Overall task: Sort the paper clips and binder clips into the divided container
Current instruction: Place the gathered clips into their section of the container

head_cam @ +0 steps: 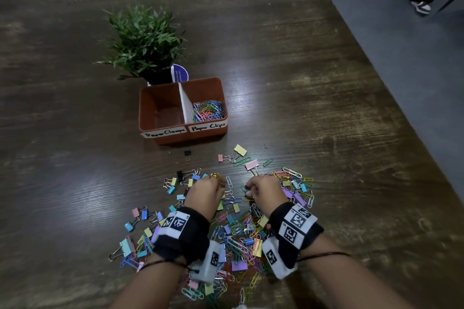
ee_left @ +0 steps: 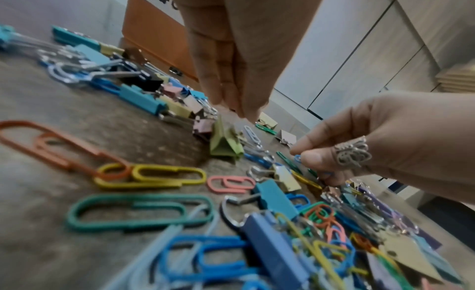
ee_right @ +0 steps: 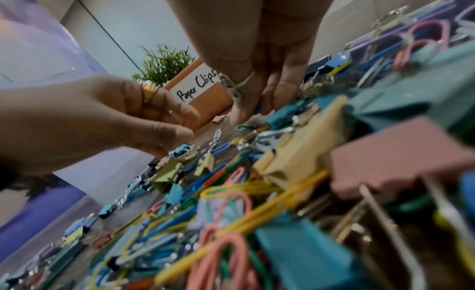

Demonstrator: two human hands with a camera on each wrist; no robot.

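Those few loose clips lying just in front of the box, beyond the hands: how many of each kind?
Binder clips: 4 (black, yellow, two pink)
Paper clips: 2 (both green)
Total: 6

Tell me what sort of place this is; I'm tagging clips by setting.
Probably an office or lab room. A wood-grain table stands on a grey floor, with pale cabinets behind, a potted plant, and a labelled container for stationery clips.
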